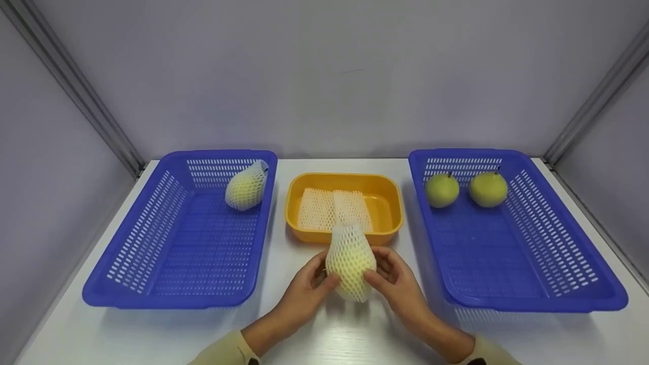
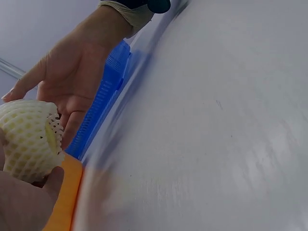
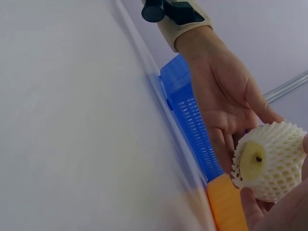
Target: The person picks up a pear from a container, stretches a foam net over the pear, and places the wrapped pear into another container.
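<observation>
Pear (image 3: 249,164), in net (image 1: 348,234), is grasped between left hand (image 1: 310,285) and right hand (image 1: 398,284), fingers part-curled, just in front of tub (image 1: 309,236). Netting judged nearly done; next move seems to call for net to be evened out, then pear placed in left basket (image 1: 213,253) beside netted one (image 1: 245,189).

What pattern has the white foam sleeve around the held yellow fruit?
Diamond mesh sleeve, clearest in right wrist view.

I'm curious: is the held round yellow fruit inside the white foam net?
Inside, mostly: the net surrounds the fruit; one end shows bare.
</observation>
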A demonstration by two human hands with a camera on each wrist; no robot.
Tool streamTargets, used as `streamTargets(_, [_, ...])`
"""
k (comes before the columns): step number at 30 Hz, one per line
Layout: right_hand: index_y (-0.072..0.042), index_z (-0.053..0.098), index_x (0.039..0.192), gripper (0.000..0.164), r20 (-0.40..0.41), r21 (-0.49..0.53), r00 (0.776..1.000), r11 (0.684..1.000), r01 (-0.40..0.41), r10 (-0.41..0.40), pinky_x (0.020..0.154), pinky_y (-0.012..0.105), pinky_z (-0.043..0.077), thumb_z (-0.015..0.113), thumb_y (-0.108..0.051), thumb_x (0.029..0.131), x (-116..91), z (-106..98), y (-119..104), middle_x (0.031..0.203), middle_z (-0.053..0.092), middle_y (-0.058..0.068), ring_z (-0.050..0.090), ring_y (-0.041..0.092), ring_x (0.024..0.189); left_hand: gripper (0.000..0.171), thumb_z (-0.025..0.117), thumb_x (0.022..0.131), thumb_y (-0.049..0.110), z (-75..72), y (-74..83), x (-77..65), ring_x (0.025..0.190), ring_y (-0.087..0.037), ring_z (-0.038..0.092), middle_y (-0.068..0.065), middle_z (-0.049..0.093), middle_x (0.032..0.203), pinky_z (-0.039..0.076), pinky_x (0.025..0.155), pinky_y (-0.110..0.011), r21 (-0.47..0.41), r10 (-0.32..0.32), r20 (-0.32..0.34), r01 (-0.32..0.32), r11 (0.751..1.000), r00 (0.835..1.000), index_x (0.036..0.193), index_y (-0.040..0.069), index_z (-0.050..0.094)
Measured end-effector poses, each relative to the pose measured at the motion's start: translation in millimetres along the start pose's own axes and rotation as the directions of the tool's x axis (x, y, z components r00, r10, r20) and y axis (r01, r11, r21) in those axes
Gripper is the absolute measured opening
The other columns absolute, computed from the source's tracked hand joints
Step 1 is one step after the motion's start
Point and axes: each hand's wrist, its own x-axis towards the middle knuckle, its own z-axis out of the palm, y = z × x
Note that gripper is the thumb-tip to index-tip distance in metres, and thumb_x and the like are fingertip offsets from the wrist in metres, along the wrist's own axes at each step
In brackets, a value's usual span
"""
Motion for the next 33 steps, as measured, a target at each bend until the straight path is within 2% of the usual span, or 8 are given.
streamTargets(5, [0.006, 0.048, 0.133, 0.044, -0.052, -0.005, 0.999, 1.0, 0.003, -0.004, 0.083, 0.031, 0.056, 0.068, -0.005, 0.096, 2.9, 1.0, -1.0, 0.125, 0.06, 0.015, 0.061, 0.023, 0.109, 0.067, 0.058, 0.105, 0.03, -0.9, 0.4, 1.5, 0.141, -0.033, 0.042, -0.022, 0.043, 0.151, 0.04, 0.113, -0.029, -0.012, 0.038, -0.029, -0.038, 0.999, 0.999, 0.154, -0.007, 0.031])
streamTargets(8, [0.007, 0.049, 0.129, 0.037, -0.089, 0.009, 0.996, 1.0, 0.014, -0.013, 0.083, 0.032, 0.057, 0.066, -0.004, 0.098, 3.5, 0.6, -1.0, 0.122, 0.06, 0.015, 0.062, 0.022, 0.106, 0.06, 0.056, 0.107, 0.025, -1.7, 0.5, 1.8, 0.137, -0.032, 0.047, -0.021, 0.045, 0.148, 0.046, 0.108, -0.03, -0.03, 0.05, -0.063, -0.052, 0.998, 0.997, 0.153, -0.006, 0.034])
streamTargets(11, [0.009, 0.049, 0.127, 0.033, -0.088, 0.023, 0.996, 1.0, 0.016, -0.014, 0.082, 0.032, 0.058, 0.062, -0.004, 0.101, 2.3, 0.0, -0.6, 0.119, 0.061, 0.014, 0.063, 0.02, 0.104, 0.057, 0.057, 0.106, 0.022, -3.0, -1.6, 1.8, 0.131, -0.031, 0.051, -0.021, 0.046, 0.145, 0.05, 0.101, -0.03, -0.052, 0.06, -0.079, -0.064, 0.997, 0.995, 0.151, -0.006, 0.036])
streamTargets(15, [0.01, 0.047, 0.13, 0.036, -0.045, 0.02, 0.999, 1.0, 0.023, -0.022, 0.085, 0.03, 0.056, 0.062, -0.006, 0.101, 1.1, 0.4, -0.4, 0.12, 0.06, 0.013, 0.061, 0.02, 0.106, 0.065, 0.063, 0.103, 0.025, -4.8, -5.0, 2.6, 0.135, -0.031, 0.047, -0.02, 0.045, 0.147, 0.047, 0.106, -0.027, -0.034, 0.06, -0.092, -0.064, 0.997, 0.994, 0.152, -0.005, 0.033])
streamTargets(18, [0.009, 0.047, 0.132, 0.041, -0.023, 0.008, 0.999, 0.999, 0.036, -0.036, 0.09, 0.028, 0.053, 0.065, -0.005, 0.098, 0.5, 1.1, -0.2, 0.122, 0.06, 0.013, 0.06, 0.021, 0.11, 0.072, 0.064, 0.102, 0.03, -5.7, -6.4, 3.4, 0.141, -0.033, 0.042, -0.021, 0.042, 0.152, 0.042, 0.111, -0.029, -0.037, 0.048, -0.081, -0.051, 0.998, 0.996, 0.155, -0.005, 0.029])
streamTargets(23, [0.008, 0.048, 0.132, 0.044, -0.019, -0.007, 0.999, 0.999, 0.05, -0.051, 0.095, 0.027, 0.052, 0.069, -0.002, 0.094, 0.5, 1.4, 0.7, 0.123, 0.06, 0.014, 0.059, 0.023, 0.111, 0.076, 0.063, 0.102, 0.035, -3.1, -6.6, 3.5, 0.143, -0.035, 0.041, -0.023, 0.041, 0.155, 0.04, 0.114, -0.034, -0.017, 0.012, -0.075, -0.013, 1.0, 0.997, 0.155, -0.007, 0.03])
streamTargets(28, [0.007, 0.049, 0.131, 0.045, -0.042, -0.011, 0.999, 1.0, 0.029, -0.03, 0.095, 0.027, 0.052, 0.071, -0.002, 0.094, 1.9, 2.2, 0.3, 0.122, 0.061, 0.013, 0.06, 0.023, 0.11, 0.073, 0.064, 0.101, 0.033, -2.3, -5.0, 3.1, 0.141, -0.034, 0.043, -0.023, 0.044, 0.152, 0.041, 0.112, -0.031, -0.025, 0.02, -0.082, -0.022, 0.999, 0.996, 0.153, -0.008, 0.034])
streamTargets(33, [0.007, 0.047, 0.131, 0.042, -0.066, 0.033, 0.998, 0.999, 0.023, -0.021, 0.087, 0.032, 0.056, 0.068, -0.003, 0.095, 3.3, 2.0, -0.9, 0.124, 0.059, 0.014, 0.062, 0.022, 0.108, 0.063, 0.06, 0.105, 0.028, -3.7, -1.9, 2.7, 0.134, -0.029, 0.05, -0.02, 0.048, 0.148, 0.046, 0.107, -0.026, -0.048, 0.047, -0.107, -0.052, 0.997, 0.993, 0.152, -0.006, 0.037])
